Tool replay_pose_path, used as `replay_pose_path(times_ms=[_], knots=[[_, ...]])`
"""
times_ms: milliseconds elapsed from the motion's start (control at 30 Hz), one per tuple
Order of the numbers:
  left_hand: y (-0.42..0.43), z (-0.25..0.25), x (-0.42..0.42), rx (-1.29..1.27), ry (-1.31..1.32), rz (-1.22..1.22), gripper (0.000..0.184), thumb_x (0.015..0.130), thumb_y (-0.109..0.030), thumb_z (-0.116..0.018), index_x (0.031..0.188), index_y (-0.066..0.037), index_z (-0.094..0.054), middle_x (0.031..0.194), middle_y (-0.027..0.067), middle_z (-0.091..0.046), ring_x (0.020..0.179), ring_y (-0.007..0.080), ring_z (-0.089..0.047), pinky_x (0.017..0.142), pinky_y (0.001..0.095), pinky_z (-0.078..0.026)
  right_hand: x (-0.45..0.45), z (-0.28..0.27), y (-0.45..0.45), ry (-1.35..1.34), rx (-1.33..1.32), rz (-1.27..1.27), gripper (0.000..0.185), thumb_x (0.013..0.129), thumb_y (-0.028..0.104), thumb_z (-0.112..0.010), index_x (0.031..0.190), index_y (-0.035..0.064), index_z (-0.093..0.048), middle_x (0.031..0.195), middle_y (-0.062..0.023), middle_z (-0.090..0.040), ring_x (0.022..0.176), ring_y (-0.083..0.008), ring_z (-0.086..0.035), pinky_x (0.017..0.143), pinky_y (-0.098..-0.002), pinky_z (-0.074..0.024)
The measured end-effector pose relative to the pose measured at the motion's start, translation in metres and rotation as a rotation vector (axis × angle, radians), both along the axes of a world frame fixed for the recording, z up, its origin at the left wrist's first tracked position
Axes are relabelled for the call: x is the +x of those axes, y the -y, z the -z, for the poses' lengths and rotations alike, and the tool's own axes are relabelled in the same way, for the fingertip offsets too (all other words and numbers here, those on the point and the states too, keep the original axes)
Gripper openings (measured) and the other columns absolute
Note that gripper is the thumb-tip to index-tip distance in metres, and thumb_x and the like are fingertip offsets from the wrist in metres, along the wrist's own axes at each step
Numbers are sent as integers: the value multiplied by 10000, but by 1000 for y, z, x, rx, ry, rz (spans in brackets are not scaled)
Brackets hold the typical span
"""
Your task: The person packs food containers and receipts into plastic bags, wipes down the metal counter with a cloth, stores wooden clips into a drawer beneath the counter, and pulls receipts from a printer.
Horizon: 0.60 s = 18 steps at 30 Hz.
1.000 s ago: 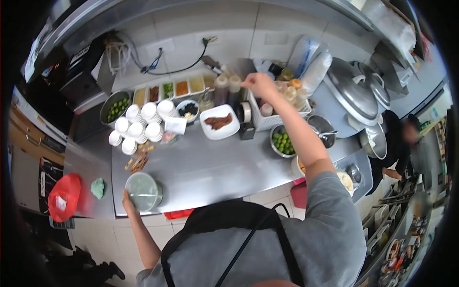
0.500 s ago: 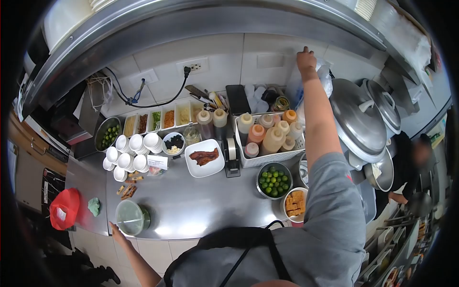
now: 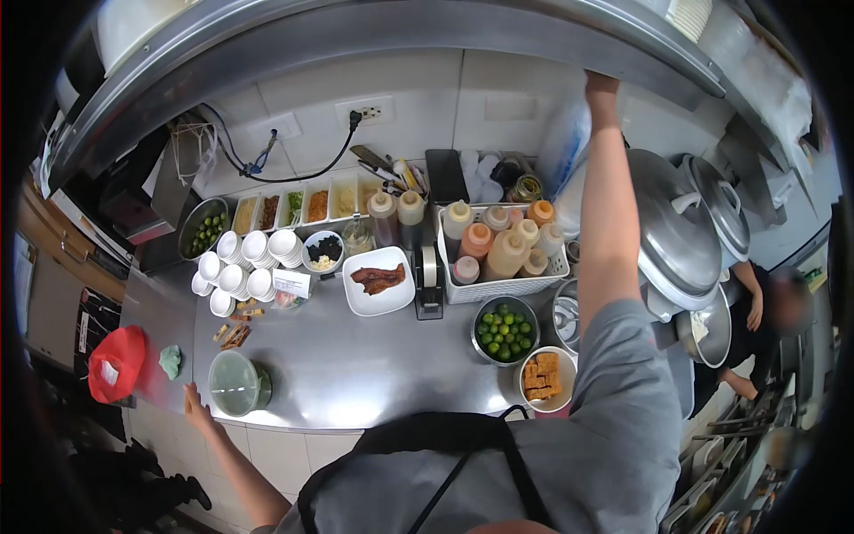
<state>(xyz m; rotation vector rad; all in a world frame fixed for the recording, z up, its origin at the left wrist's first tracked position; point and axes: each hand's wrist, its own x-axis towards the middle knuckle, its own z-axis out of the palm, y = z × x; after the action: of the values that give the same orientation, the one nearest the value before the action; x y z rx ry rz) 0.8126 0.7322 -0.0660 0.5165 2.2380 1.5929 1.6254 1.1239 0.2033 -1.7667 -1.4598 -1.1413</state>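
Observation:
My left hand (image 3: 197, 408) is beside the lidded round container (image 3: 235, 383) at the counter's front left, fingers apart, with nothing in it. My right hand (image 3: 601, 84) reaches up to the edge of the metal shelf (image 3: 427, 31); its fingers are hidden behind that edge. Below it, a clear plastic roll (image 3: 566, 142) leans on the wall. Left of my right arm, a white basket (image 3: 507, 290) holds several sauce bottles. A bowl of limes (image 3: 505, 331) and a tub of orange-brown cubes (image 3: 542, 378) stand near my right upper arm.
Stacked white cups (image 3: 234, 279), a white dish of meat (image 3: 378, 280) and a tape dispenser (image 3: 429, 285) stand on the counter. Large lidded pots (image 3: 673, 214) are at the right, with a co-worker (image 3: 752, 307) beyond. A red bag (image 3: 118, 363) lies at the left.
My right hand has moved from above the bottles up to the overhead shelf. My left hand has come off the lidded container and opened beside it. The view has shifted too.

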Motion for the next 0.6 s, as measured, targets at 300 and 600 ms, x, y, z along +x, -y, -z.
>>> replay_pose_path(times_ms=[300, 600], knots=[[-42, -57, 111, 164, -491, 444, 353, 778, -176, -609, 1098, -44, -541, 1101, 124, -539, 1020, 233, -496, 878, 326, -365, -339, 58, 187, -1043, -122, -1636, 117, 885, 130, -448, 930, 23, -457, 906, -43, -502, 817, -96, -496, 679, -241, -429], [-13, -54, 133, 285, -858, 1154, 1054, 497, -396, -779, 1331, -99, -207, 1373, 205, -156, 1260, 399, -155, 1005, 492, -175, -537, 37, 305, -1904, -234, -2012, 127, 896, 188, -413, 986, 103, -439, 1001, -35, -523, 912, -172, -528, 777, -383, -434]])
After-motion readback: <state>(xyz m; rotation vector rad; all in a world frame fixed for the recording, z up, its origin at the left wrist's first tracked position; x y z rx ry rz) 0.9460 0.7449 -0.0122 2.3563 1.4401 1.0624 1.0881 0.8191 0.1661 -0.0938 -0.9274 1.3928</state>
